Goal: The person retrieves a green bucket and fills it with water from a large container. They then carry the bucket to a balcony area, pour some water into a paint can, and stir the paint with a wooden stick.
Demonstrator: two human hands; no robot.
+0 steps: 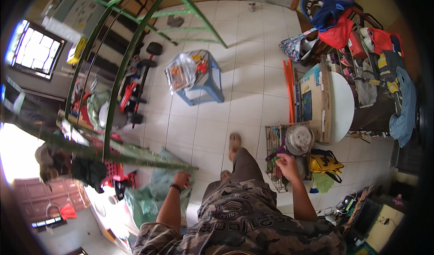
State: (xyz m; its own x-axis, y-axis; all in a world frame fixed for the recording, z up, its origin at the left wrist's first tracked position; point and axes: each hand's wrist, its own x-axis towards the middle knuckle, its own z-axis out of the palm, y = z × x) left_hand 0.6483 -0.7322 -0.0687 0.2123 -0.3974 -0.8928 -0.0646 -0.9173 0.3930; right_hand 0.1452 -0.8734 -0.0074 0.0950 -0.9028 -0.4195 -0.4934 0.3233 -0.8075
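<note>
Camouflage shirt fabric is nearest the camera; from my remote station I read both hands beyond it. Right hand: fingers curled nearly together at a purple item; I cannot tell whether they grip it or only touch it. Position: the purple item lies just ahead and to the left of these fingers, over the wire rack, its long axis slanting forward and right beside a grey round vessel. I rate the right hand nearer by far. Left hand: fingers loosely curled beside the end of a green metal frame; any hold is hidden from me. Surface: white tiled floor. Room: blue-grey stool ahead, denim garment hanging at far right.
</note>
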